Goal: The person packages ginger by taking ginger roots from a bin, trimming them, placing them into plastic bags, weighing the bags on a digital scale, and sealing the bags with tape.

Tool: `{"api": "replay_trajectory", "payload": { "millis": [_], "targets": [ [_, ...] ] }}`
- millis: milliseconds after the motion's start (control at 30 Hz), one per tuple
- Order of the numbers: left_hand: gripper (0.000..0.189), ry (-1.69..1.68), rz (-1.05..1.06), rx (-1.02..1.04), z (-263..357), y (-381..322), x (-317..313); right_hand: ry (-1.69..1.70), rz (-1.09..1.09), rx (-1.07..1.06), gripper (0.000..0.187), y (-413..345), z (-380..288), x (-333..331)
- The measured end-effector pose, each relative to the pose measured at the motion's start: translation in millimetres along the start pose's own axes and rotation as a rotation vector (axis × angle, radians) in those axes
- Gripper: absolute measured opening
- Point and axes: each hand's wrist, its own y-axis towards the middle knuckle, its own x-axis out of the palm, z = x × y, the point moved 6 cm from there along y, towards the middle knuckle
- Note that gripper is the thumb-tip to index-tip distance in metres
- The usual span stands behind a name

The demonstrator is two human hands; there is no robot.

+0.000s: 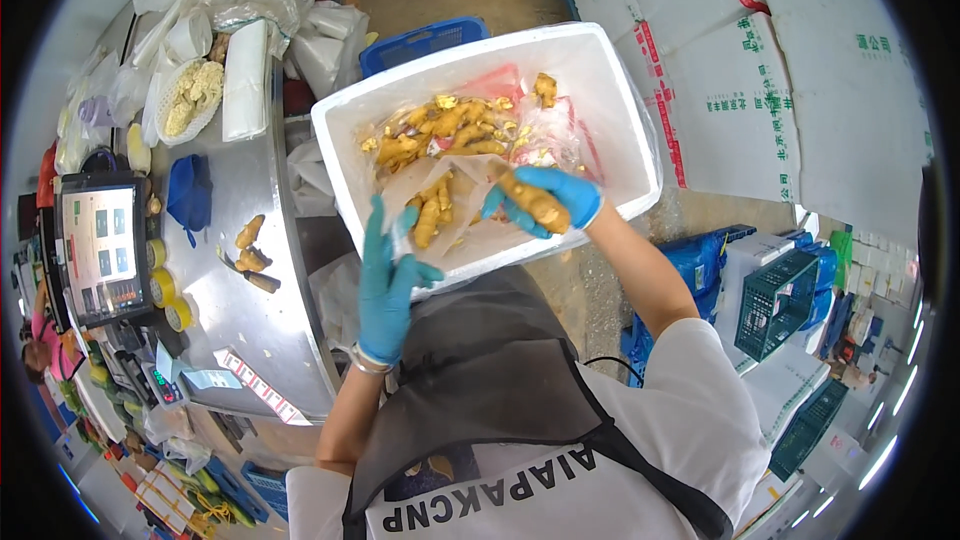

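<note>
My right hand (559, 191), in a blue glove, grips a thick ginger root (536, 202) above the near side of a white foam box (630, 165). A clear plastic bag (472, 199) with ginger (433, 214) in it lies at the box's near left. At that bag's left edge is my left hand (390, 285), also gloved, its fingers spread. Whether it pinches the film cannot be told. Beyond the bag, more ginger (450, 124) is heaped in the box, beside crumpled plastic wrap (544, 135) and one separate ginger piece (545, 90).
A steel table (247, 330) on the left holds ginger pieces (251, 240), a knife (262, 281), yellow tape rolls (161, 285), a screen (101, 247) and a foam-netted cauliflower (193, 94). Stacked white boxes (720, 82) stand at right, blue crate (424, 41) behind. A person (49, 345) appears far left.
</note>
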Motion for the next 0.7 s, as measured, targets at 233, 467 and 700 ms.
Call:
{"api": "replay_trajectory", "payload": {
  "millis": [233, 467, 700],
  "targets": [
    [0.073, -0.013, -0.04, 0.03, 3.3, 11.6, 0.6, -0.148, -0.094, 0.03, 0.046, 63.9, 22.1, 48.8],
    [0.051, 0.386, 0.135, 0.095, -20.7, -10.2, -59.8, -0.764, 0.047, -0.299, 0.036, 45.3, 20.2, 55.4],
    [0.085, 0.135, 0.306, 0.289, 61.3, -65.1, -74.9, -0.588, 0.177, -0.485, 0.034, 74.9, 5.8, 199.4]
  ]
}}
